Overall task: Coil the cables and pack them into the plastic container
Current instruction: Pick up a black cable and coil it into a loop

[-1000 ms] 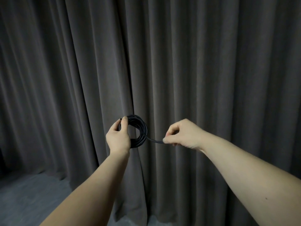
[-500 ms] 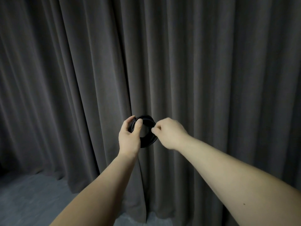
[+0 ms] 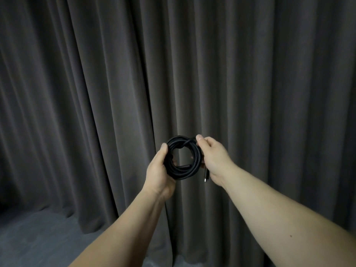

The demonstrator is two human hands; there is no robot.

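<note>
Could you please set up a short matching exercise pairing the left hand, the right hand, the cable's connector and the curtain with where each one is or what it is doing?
Column one:
1. left hand
2. right hand
3. connector
4. curtain

Column two:
A. hangs in grey folds behind everything
B. pokes downward under the heel of one hand
C. grips the left side of the black cable coil, thumb on top
D. holds the coil's right side, thumb at its upper edge

Pairs: 1-C, 2-D, 3-B, 4-A
</note>
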